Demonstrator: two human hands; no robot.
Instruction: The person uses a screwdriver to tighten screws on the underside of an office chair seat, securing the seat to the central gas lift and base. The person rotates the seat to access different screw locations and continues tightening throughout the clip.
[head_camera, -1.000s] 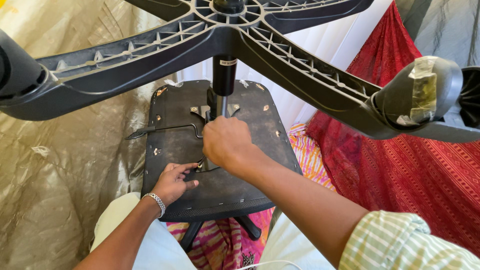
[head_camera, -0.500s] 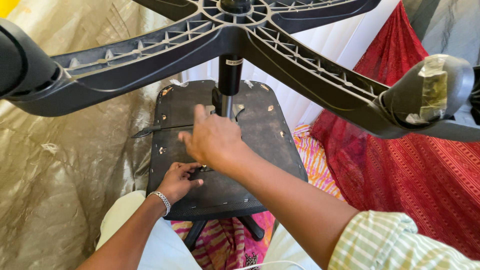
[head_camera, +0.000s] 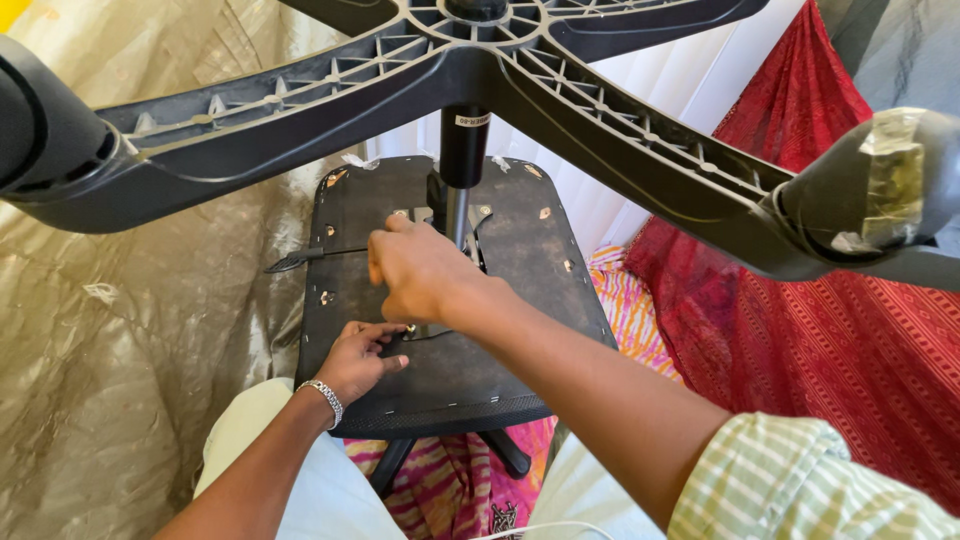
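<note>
Soft, bright daylight comes from twelve to one o'clock, where the white curtain (head_camera: 690, 110) glows nearly overexposed. The black star base (head_camera: 560, 90) reads dark against it, its ribs still crisp. The caster (head_camera: 880, 190) at three o'clock and the one at nine o'clock bulge from wide-angle distortion and look soft. The beige tarp (head_camera: 130, 340) carries gentle sheen; shadows are faint.

A floor covered by cloths carries everything here: a shiny tan sheet (head_camera: 110, 330) spreads over its left side, and a red patterned cloth (head_camera: 850, 330) covers its right side. Between them lies a striped pink and orange cloth (head_camera: 450, 490), and the upturned black office chair (head_camera: 440, 370) stands on it near the middle.
</note>
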